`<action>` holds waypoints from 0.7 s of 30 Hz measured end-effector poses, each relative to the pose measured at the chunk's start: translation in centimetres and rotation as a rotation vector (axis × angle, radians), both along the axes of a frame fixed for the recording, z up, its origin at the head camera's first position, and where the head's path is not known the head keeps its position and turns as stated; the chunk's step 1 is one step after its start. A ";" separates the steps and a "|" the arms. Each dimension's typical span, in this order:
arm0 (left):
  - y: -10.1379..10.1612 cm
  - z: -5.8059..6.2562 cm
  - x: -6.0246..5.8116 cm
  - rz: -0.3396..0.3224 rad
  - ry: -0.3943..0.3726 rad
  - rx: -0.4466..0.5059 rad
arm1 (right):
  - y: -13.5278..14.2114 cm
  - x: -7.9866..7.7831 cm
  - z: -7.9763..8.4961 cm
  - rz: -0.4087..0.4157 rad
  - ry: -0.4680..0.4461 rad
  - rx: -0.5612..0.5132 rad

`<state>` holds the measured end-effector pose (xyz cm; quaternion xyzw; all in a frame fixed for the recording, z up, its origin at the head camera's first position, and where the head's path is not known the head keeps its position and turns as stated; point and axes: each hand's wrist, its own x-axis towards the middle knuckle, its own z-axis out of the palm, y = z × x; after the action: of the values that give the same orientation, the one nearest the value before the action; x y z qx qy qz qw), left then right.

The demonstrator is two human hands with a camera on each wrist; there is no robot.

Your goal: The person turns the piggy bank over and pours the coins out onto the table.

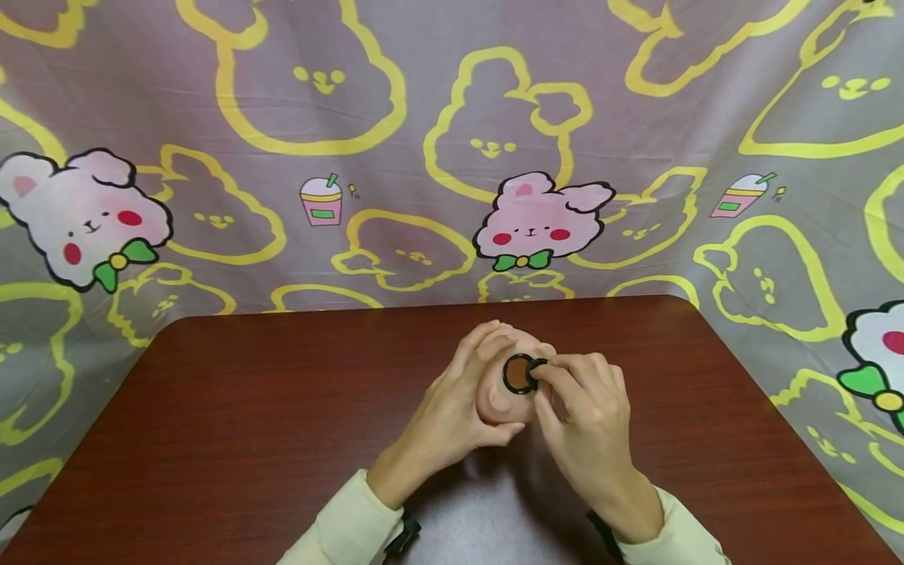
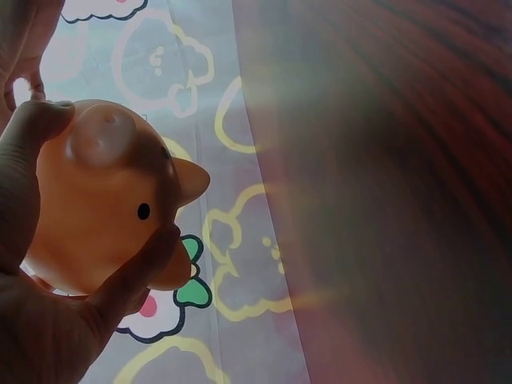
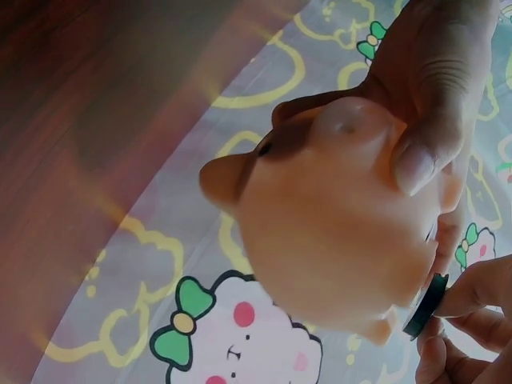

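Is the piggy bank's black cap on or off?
Off: the right hand pinches the cap by the largely uncovered hole in the piggy bank.

No words, numbers or brand names can be read. The only label-like signs are on the fabric in the head view: one printed drink cup at about ten o'clock bears a green patch, and a second printed cup between two and three o'clock bears another green patch, with no lettering legible on either. A small yellow mark with dark strokes sits between two and three o'clock from the first cup, too tiny to make out
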<state>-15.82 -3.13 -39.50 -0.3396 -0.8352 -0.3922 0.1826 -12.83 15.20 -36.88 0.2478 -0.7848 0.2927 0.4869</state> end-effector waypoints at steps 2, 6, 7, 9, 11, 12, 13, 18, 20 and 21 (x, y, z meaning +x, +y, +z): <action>-0.1 0.0 0.0 0.002 -0.003 0.003 | 0.3 0.0 0.0 -0.008 0.001 0.002; -0.2 -0.1 -0.1 0.007 -0.013 0.014 | 1.1 -0.2 -0.1 -0.021 0.012 0.012; -0.2 -0.1 0.0 0.008 -0.014 0.016 | 1.3 -0.3 -0.2 -0.021 0.003 0.006; -0.3 -0.1 0.0 0.007 -0.017 0.017 | 1.8 -0.4 -0.4 -0.020 -0.018 -0.001; -0.3 -0.1 0.0 0.010 -0.021 0.017 | 2.5 -0.6 -0.6 -0.013 -0.047 -0.013; -0.3 -0.1 0.0 0.012 -0.024 0.016 | 2.8 -0.8 -0.7 -0.007 -0.062 -0.020; -0.4 -0.1 0.0 0.014 -0.027 0.017 | 3.2 -0.9 -0.8 0.000 -0.087 -0.037; -0.4 -0.1 0.1 0.023 -0.049 0.018 | 5.2 -1.4 -1.1 0.004 -0.203 -0.123; -0.4 -0.1 0.1 0.024 -0.055 0.018 | 5.9 -1.5 -1.1 -0.008 -0.249 -0.163; -0.4 -0.1 0.1 0.023 -0.055 0.018 | 6.2 -1.6 -1.1 -0.015 -0.273 -0.183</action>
<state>-15.77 -3.52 -39.59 -0.3173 -0.8403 -0.4067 0.1672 -14.38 21.41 -38.02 0.1545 -0.8154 0.3904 0.3986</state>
